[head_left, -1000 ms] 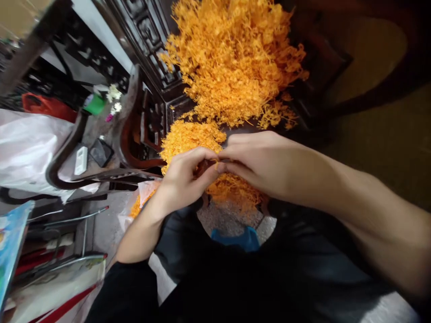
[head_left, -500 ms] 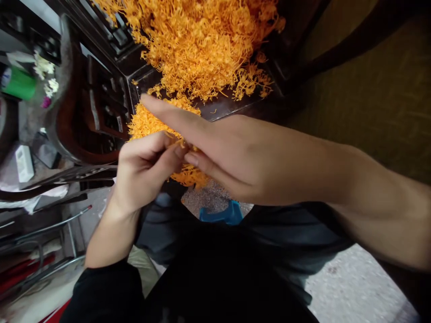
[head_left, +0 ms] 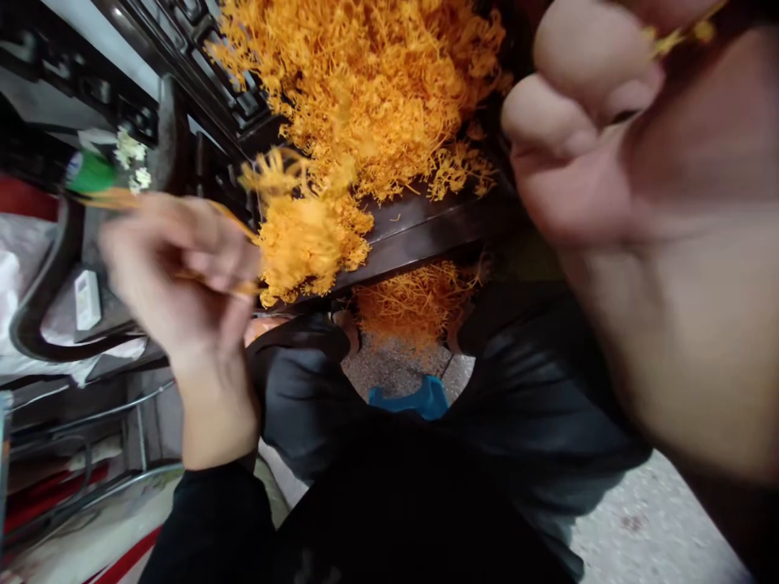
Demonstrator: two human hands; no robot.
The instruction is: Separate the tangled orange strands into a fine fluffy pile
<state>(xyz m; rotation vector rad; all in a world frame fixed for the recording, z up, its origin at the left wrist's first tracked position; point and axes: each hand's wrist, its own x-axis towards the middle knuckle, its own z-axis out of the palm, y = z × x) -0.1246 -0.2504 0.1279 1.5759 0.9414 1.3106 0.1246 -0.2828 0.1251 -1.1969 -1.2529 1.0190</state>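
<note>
My left hand is blurred, its fingers closed round thin orange strands that stick out on both sides. A tuft of curly, flower-like orange ends shows beyond its fingers. Close to the camera at the upper right, my right hand has its fingers curled in, with a small yellow-orange strand between them. A small heap of curly orange pieces lies on the dark wooden seat beside my left hand. A much larger orange heap spreads behind it.
Loose orange stems lie on the floor between my knees, past a blue plastic object. At the left are a curved dark armrest, a white box-like object, a green container and white flowers. Metal tubing stands lower left.
My hands were together in front of my lap and have parted. The left moved left with orange strands; the right swung up and right, toward the camera. The small heap and floor stems are now uncovered.
</note>
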